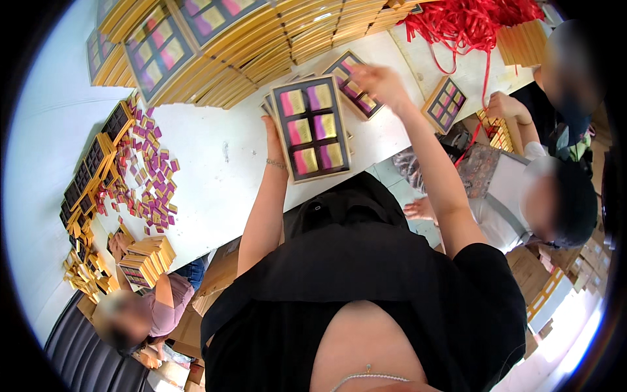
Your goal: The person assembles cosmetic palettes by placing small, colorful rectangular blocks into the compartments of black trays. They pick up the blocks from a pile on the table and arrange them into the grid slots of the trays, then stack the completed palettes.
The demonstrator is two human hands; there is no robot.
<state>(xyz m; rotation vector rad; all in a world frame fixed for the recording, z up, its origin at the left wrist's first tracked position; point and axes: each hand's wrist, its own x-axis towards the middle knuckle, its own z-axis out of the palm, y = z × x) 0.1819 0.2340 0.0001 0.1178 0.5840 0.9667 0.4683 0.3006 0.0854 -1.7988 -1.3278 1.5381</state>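
Note:
Near the middle, a shallow gold-rimmed box (314, 110) lies tilted in my left hand (273, 140), with edges of at least one more box under it. Its dark tray holds several small pink, purple and yellow wrapped pieces. The left hand closes on the box's left side, its fingers mostly hidden behind. My right hand (382, 85) is smeared by motion just beyond, over the edge of a similar box (369, 104) on the white table (215, 140). Whether it touches that box I cannot tell.
Tall stacks of boxes (225, 81) line the far side. Loose wrapped pieces (153, 173) and dark trays (91, 166) spread at left. Red ribbon (457, 26) heaps at far right, near another box (445, 104). Co-workers sit at left (173, 304) and right (496, 215).

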